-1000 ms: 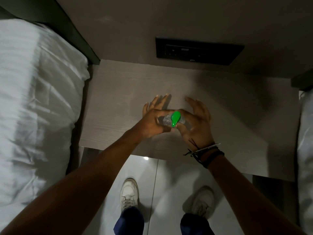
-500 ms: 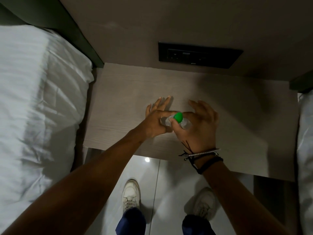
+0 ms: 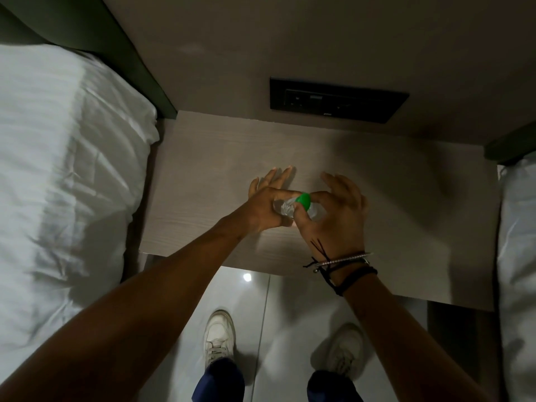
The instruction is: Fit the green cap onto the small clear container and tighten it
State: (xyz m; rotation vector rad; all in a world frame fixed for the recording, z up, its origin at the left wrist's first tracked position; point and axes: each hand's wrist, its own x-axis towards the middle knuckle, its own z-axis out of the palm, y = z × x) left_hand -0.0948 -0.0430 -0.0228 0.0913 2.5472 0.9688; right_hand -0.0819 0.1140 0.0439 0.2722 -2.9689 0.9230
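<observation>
A small clear container [image 3: 284, 209] is held over the light wooden bedside table [image 3: 203, 169]. My left hand [image 3: 265, 206] pinches its body between thumb and forefinger, the other fingers spread out. The green cap [image 3: 304, 200] sits on top of the container. My right hand [image 3: 333, 216] grips that cap with thumb and forefinger, its remaining fingers fanned upward. Much of the container is hidden behind the fingers.
A white-sheeted bed [image 3: 63, 184] lies at the left, another white bed edge [image 3: 519, 242] at the right. A black socket panel [image 3: 336, 100] is on the wall behind the table. My two white shoes [image 3: 218, 338] stand on the glossy floor below.
The green cap has gone from tilted, showing its side, to lying flatter on the container. My right thumb and forefinger have shifted round it. Both hands stay in the same spot.
</observation>
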